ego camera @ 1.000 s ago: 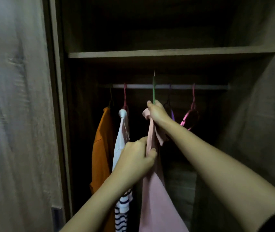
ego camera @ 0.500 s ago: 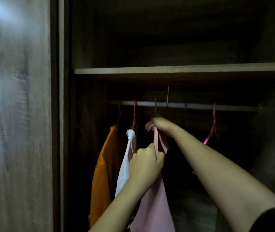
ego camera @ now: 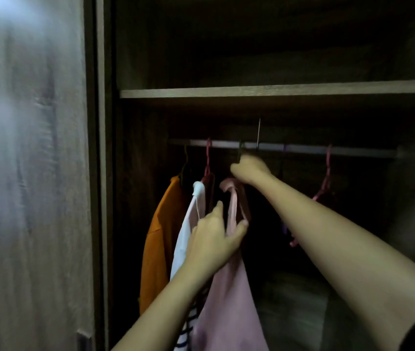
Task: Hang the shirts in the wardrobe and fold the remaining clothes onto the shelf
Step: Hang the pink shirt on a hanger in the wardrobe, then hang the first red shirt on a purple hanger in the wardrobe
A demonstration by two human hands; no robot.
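Below the rail [ego camera: 302,148] at 12 o'clock, your right hand [ego camera: 250,171] grips the hanger [ego camera: 240,149]; your left hand [ego camera: 214,249] pinches the pink shirt [ego camera: 229,300].

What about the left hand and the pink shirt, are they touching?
Touching. The head view shows the pink shirt running between the thumb and fingers of the left hand, with no gap.

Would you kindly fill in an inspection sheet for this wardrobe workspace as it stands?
Surface: shelf above the rail, its top out of view.
Job's things: pink shirt on green hanger at the rail; orange shirt and white striped shirt hang left of it.
Clutter: empty pink hanger further right.
Grippers: right hand grips the green hanger; left hand at the pink shirt, grip unclear.
Cables: nothing seen.
Surroundings: wardrobe door at left; dim interior.
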